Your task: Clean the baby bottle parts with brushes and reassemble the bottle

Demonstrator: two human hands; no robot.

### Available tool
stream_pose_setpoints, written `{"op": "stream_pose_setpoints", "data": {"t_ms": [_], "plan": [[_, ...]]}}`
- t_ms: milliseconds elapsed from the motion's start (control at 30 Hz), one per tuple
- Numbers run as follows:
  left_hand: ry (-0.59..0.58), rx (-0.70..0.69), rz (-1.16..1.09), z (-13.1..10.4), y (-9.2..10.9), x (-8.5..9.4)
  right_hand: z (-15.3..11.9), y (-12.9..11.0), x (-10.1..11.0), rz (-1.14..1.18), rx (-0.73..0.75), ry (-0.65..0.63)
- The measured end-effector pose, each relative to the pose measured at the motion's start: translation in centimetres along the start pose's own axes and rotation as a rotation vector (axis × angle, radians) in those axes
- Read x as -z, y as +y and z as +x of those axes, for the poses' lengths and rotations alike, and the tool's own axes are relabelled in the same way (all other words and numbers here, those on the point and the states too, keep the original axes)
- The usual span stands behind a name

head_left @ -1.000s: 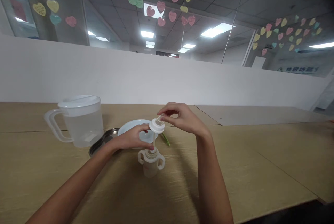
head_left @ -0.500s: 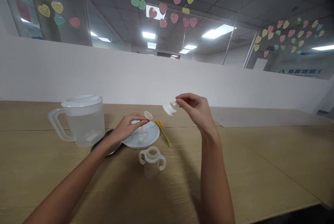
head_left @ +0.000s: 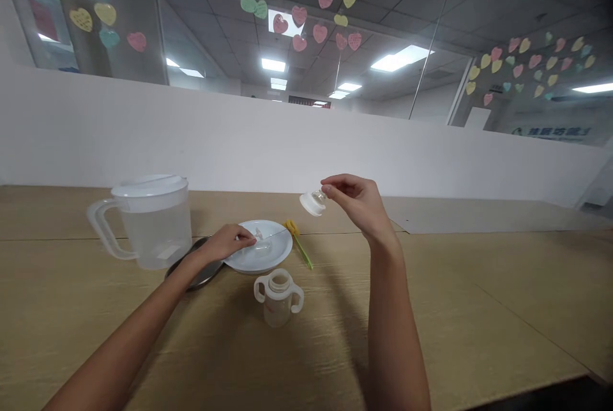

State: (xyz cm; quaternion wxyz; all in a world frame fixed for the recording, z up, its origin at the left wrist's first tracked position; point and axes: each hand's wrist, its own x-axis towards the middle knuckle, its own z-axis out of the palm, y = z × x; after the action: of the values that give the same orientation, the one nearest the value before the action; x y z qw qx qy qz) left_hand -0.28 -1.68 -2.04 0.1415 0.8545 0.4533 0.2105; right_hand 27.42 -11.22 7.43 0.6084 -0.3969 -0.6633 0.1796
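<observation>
My right hand (head_left: 357, 203) is raised above the table, thumb and fingers pinching the clear tip of a bottle nipple (head_left: 313, 202) with a white collar. The collar hangs tilted down to the left. My left hand (head_left: 228, 242) is low over a white plate (head_left: 239, 265), its fingers pinched at a small clear plastic piece (head_left: 258, 233). A clear dome-shaped cap (head_left: 263, 246) lies on the plate beside the fingertips. Nearer me, a baby bottle (head_left: 278, 301) with two handles stands upright, its mouth uncovered, touched by neither hand.
A lidded water pitcher (head_left: 156, 226) stands at the left. A dark round tray (head_left: 204, 278) lies partly under my left forearm. The yellow-headed brush (head_left: 301, 248) with a green handle lies right of the plate. Behind the table rises a white wall (head_left: 239, 143) with glass above.
My left hand has moved down and slightly left, bringing the clear round piece from above the plate to it. My right hand has barely moved and still holds the nipple.
</observation>
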Motion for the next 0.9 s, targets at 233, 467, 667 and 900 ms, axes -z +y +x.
{"op": "stream_pose_setpoints", "data": {"t_ms": [233, 467, 667, 900], "plan": [[-0.014, -0.004, 0.012, 0.3, 0.2, -2.1, 0.0, 0.2, -0.8, -0.026, 0.015, -0.057], [0.015, 0.010, 0.102, 0.6, 0.1, -3.5, -0.1, -0.1, -1.9, -0.076, 0.039, -0.106], [0.038, 0.039, 0.124, 0.6, 0.1, -3.8, -0.2, -0.3, -2.5, -0.106, 0.044, -0.131], [0.077, 0.106, 0.125, 0.6, 0.0, -3.8, -0.3, -0.4, -2.9, -0.120, 0.056, -0.145]]}}
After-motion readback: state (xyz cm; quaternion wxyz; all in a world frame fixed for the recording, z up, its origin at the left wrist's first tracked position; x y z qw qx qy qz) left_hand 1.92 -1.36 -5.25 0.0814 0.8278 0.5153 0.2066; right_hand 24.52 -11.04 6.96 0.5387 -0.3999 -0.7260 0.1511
